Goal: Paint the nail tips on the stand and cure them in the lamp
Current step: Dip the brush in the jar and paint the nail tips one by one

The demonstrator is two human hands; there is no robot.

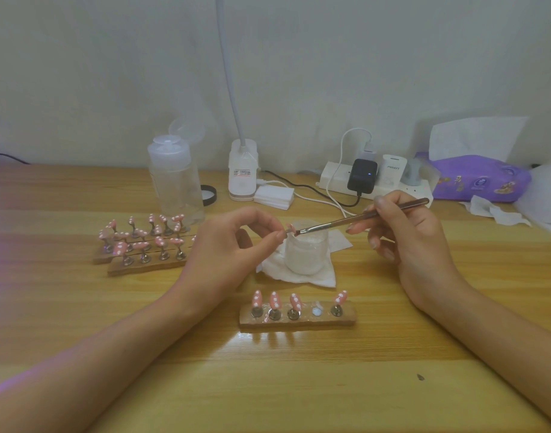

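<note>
Our left hand (233, 242) pinches the small pink nail tip (289, 228) in curled fingers (278, 235) over the clear glass jar (305, 254). Our right hand (405, 232) grips the slim brown-handled brush (361, 217), which slants down-left from the right, bristles touching that tip.

The tabletop (299, 385) is pale wood with visible grain and a soft sheen, and the stand (299, 321) is rougher brown wood set with shiny metal pegs (274, 314). The nail tips (257, 297) look glossy. The brush (330, 224) has a bright metal ferrule, the jar (305, 254) is frosted and translucent on crinkled paper tissue (317, 279), and the bottle (174, 182) is clear smooth plastic.
</note>
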